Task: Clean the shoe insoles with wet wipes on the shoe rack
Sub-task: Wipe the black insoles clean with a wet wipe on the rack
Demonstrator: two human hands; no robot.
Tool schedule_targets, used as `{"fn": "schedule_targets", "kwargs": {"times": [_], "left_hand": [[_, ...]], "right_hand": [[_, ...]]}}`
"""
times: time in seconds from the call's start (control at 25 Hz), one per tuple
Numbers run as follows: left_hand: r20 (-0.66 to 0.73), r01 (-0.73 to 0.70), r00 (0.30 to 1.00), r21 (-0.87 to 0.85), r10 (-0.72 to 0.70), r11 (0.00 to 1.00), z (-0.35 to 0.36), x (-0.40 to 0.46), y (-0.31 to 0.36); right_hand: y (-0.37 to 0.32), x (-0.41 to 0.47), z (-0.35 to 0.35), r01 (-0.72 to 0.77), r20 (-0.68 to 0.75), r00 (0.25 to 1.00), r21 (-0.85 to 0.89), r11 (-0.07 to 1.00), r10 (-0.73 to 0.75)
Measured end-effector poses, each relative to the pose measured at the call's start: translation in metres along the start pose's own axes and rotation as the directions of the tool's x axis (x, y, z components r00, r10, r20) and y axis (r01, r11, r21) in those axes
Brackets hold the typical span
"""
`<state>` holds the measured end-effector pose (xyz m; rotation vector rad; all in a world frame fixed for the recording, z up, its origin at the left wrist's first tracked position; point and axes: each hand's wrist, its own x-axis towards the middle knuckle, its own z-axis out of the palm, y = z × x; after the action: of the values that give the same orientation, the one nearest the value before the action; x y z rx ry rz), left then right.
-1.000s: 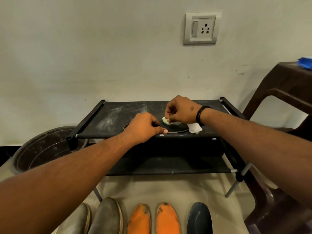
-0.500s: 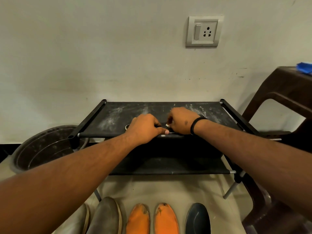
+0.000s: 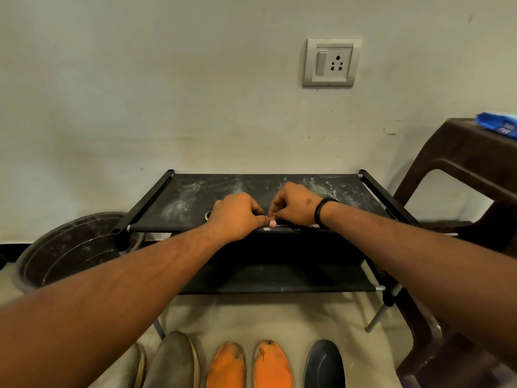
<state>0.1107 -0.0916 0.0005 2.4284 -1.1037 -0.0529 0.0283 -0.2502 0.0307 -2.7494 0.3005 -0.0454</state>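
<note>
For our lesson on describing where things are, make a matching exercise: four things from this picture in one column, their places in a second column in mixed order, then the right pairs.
Things
1. Blue packet
2. Orange insoles
3. Dark round tub
4. Switch and socket plate

Places
A. on the wall above the shoe rack
B. on the floor in front of the rack
C. on the brown plastic table at the right
D. on the floor left of the rack

Pairs: 1-C, 2-B, 3-D, 4-A

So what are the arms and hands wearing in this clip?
Both forearms are bare, with no sleeves in view. The right hand has a black band round its wrist. The left hand wears no band, and no gloves are on either.
</note>
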Motion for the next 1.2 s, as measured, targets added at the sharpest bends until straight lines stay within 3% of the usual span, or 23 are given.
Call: {"fn": "schedule_targets", "kwargs": {"times": [0.16, 0.28, 0.4, 0.56, 0.68, 0.8, 0.96, 1.08, 1.2], "left_hand": [[-0.023, 0.008, 1.000, 0.006, -0.008, 1.000, 0.000, -0.002, 0.003], [-0.026, 0.017, 1.000, -0.001, -0.017, 1.000, -0.002, -0.004, 0.002], [-0.017, 0.010, 1.000, -0.009, -0.010, 1.000, -0.001, -0.003, 0.003], [-0.007, 0.007, 1.000, 0.002, -0.007, 1.000, -0.002, -0.003, 0.001], [-0.002, 0.003, 1.000, 0.008, -0.003, 1.000, 0.000, -0.003, 0.002], [0.000, -0.017, 1.000, 0.035, 0.017, 0.999, -0.002, -0.005, 0.003], [0.000, -0.017, 1.000, 0.057, 0.017, 0.998, -0.001, -0.006, 0.003], [-0.002, 0.003, 1.000, 0.068, -0.003, 0.998, -0.002, -0.006, 0.004], [0.018, 0.010, 1.000, 0.047, -0.011, 0.999, -0.002, -0.006, 0.007]], "right_hand": [[0.003, 0.005, 0.001, -0.067, -0.091, 0.994, -0.061, 0.996, 0.061], [0.001, 0.004, 0.000, -0.012, -0.018, 1.000, -0.005, 1.000, 0.012], [0.009, 0.004, 0.001, -0.091, -0.106, 0.991, -0.119, 0.989, 0.079], [0.005, 0.000, 0.002, 0.021, 0.000, 1.000, 0.084, 0.996, -0.021], [0.006, 0.002, -0.002, -0.017, -0.060, 0.998, -0.055, 0.998, 0.014], [0.000, -0.001, -0.003, 0.051, 0.035, 0.998, -0.002, 0.999, -0.050], [0.001, -0.005, -0.004, 0.004, -0.022, 1.000, -0.103, 0.995, -0.006], [-0.001, -0.011, -0.007, 0.047, 0.053, 0.997, 0.009, 0.999, -0.047], [0.003, -0.008, -0.007, -0.055, -0.034, 0.998, -0.050, 0.997, 0.054]]}}
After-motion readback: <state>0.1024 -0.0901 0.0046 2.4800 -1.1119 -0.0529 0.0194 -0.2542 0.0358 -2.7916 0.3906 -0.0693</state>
